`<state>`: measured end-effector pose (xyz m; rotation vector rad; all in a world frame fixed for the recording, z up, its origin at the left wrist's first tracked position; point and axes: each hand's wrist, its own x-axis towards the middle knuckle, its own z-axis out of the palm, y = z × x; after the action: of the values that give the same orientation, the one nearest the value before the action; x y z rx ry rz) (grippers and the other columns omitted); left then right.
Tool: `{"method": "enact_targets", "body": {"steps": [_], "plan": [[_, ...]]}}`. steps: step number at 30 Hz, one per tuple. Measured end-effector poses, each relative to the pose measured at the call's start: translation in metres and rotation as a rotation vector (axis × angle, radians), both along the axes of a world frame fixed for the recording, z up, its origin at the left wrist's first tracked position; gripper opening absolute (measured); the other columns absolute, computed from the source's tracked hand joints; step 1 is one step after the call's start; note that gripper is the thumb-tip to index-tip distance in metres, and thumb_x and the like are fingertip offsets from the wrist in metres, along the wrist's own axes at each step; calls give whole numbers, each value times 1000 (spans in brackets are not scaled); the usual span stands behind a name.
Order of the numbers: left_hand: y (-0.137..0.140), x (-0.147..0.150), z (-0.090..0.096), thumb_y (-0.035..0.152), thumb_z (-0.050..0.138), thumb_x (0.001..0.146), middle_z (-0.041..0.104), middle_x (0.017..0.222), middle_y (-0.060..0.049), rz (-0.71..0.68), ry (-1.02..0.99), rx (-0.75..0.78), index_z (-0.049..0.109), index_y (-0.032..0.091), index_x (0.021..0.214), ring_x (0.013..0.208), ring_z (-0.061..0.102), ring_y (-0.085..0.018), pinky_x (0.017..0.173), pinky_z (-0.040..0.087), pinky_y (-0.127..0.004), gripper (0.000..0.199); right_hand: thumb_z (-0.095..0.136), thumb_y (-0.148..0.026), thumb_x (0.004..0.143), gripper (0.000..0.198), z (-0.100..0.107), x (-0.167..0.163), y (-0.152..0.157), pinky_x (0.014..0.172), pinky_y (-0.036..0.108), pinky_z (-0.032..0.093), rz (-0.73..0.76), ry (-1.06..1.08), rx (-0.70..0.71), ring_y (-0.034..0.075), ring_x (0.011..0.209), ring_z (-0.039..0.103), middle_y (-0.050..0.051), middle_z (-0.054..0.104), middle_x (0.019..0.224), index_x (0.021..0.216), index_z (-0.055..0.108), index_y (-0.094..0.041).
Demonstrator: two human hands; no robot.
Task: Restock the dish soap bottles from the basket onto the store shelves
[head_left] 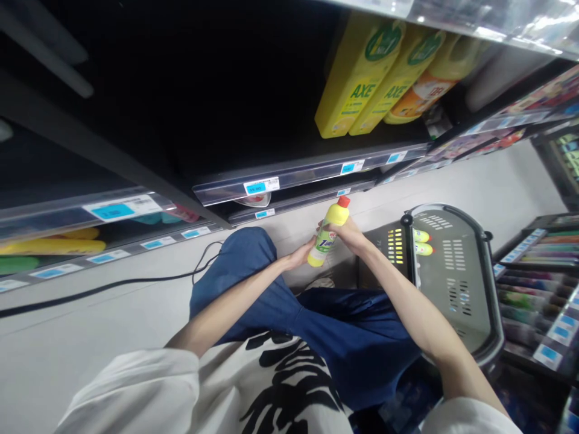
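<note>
A small yellow bottle with a red cap [329, 232] is held between both hands above my blue-trousered knees. My left hand [301, 254] cups its base. My right hand [350, 234] grips its upper body just below the cap. The bottle tilts up toward the dark shelf [289, 175] in front of me. To my right a grey shopping basket [452, 271] lies on the floor, with similar yellow bottles [421, 242] showing through its side.
Large yellow AXE bottles [357, 78] and an orange bottle [434, 78] stand on the upper shelf. Blue price tags line the shelf edges. A black cable [136, 280] runs across the pale floor. More stocked shelves [538, 283] stand at the right.
</note>
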<state>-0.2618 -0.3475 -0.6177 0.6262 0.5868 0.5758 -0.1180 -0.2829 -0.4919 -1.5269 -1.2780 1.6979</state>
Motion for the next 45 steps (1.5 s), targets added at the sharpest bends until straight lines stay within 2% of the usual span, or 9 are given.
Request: {"method": "enact_targets", "body": {"steps": [4,7,12,14,17,22,25,38,45], "plan": [[3,-5,8,54,31,107,75,102,-18,25,-84,-199,65,9,120,98,68,-28,90,52,-40,58,78,-20,62,32,4,-1,-1,72,33,57,-47,206,-63,21,79,71,0,69,84,89,62,-20],[3,-8,11,56,56,98,75,110,-20,68,-132,-160,66,9,120,101,69,-30,89,52,-40,52,84,-28,65,35,2,-3,-1,69,34,58,-141,262,-67,22,78,71,-1,66,81,90,60,-21],[2,-9,7,56,87,72,75,109,-13,120,-95,-85,69,13,117,95,69,-26,83,51,-35,65,88,-45,68,44,-1,-8,2,67,33,59,-382,260,-13,18,70,68,0,67,83,90,59,-21],[1,-9,7,58,89,67,73,110,-11,111,-85,3,68,14,116,98,67,-26,82,49,-33,68,87,-45,69,43,1,-9,2,66,33,59,-394,295,-39,17,67,67,-1,67,81,92,58,-22],[1,-11,12,60,88,66,70,113,-10,31,-55,210,67,16,114,103,63,-26,84,49,-33,69,83,-47,71,42,4,-10,-2,64,32,58,-316,349,-96,17,64,65,-3,66,76,95,58,-23],[-2,-16,22,57,86,68,65,94,-7,-198,131,479,65,16,95,87,60,-25,76,50,-36,54,80,-50,74,42,9,-15,-13,62,34,56,-112,365,-198,18,62,64,-2,65,72,99,57,-23],[-4,-16,22,56,83,72,64,91,-7,-217,172,576,64,17,92,85,60,-25,74,50,-36,47,80,-47,75,40,11,-18,-17,63,34,56,-27,321,-223,18,62,65,-2,65,73,97,58,-22],[-9,-11,26,57,84,69,67,95,-9,-165,128,566,66,15,97,89,63,-26,79,55,-38,54,80,-37,77,29,13,-17,-17,65,33,56,61,285,-227,19,66,66,2,67,74,91,62,-19],[-10,-11,24,57,84,70,66,96,-8,-161,148,597,67,16,97,89,63,-26,78,53,-38,52,81,-38,74,31,14,-17,-18,68,33,57,54,280,-240,18,67,65,1,66,75,90,62,-19]]}}
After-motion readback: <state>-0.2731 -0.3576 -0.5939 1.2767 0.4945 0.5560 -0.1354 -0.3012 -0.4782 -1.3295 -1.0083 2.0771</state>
